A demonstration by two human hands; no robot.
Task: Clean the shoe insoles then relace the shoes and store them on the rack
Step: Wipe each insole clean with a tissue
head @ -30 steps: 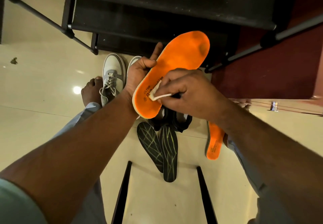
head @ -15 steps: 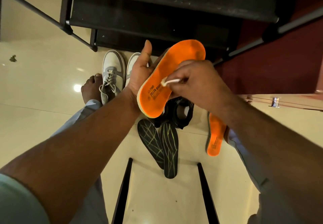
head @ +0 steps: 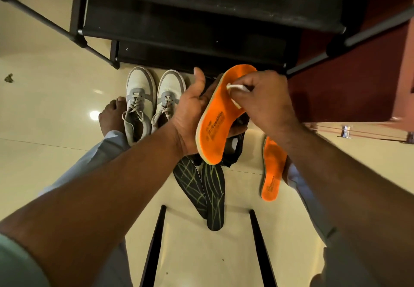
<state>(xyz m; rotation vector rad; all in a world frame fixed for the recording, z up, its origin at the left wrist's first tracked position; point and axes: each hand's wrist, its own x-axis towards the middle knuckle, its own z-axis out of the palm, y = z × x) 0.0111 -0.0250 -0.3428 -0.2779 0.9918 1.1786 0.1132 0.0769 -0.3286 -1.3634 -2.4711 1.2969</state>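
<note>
Two hands work one orange insole [head: 220,116]: the left hand [head: 190,116] grips its edge, the right hand [head: 264,98] pinches a white wipe [head: 235,89] against it. Black rack [head: 179,17] shelves ahead look bare; white sneakers [head: 154,103] stand on the floor before it

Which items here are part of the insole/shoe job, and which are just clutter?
In the job:
- orange foam insole held in left hand
- small white wipe pinched in right hand
- second orange insole on floor
- two black insoles with yellow lines
- white-and-grey laced sneakers
- black shoe rack

Lying about:
- dark scrap on floor
- small metal fitting
</note>
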